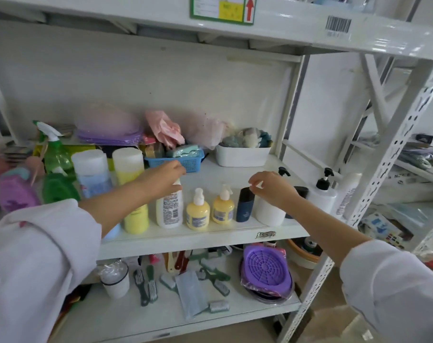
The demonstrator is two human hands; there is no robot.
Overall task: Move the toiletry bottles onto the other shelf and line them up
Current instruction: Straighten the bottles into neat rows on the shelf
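Your left hand [164, 177] is down over the top of the tall cream bottle [169, 209], fingers curled round its cap, which the hand hides. That looks like a steadying hold from above, the sort you use to nudge a bottle into line without tipping it. It stands upright near the front edge of the middle shelf [210, 240], with a pale yellow bottle [135, 219] just beside it on your left, partly behind your forearm.

Your right hand [272, 188] hovers above the squat white bottle [270, 212], thumb and forefinger pinched close with the other fingers loosely bent. Whether it is actually touching anything, I can't tell; it may be gripping a pump head hidden beneath it.

Between your hands the row is already taking shape: two small yellow pump bottles [198, 211] side by side, then a dark navy bottle [245, 205], all upright and facing forward along the front edge. Further right stands a white bottle with a black pump [322, 191], set slightly further back than the rest.

Behind them, the clutter stays out of the way: a blue basket [178, 162], a white tub [242, 154], a green spray bottle [54, 149].

My guess is you're squaring up the line now, and that black-pump bottle wants pulling forward.
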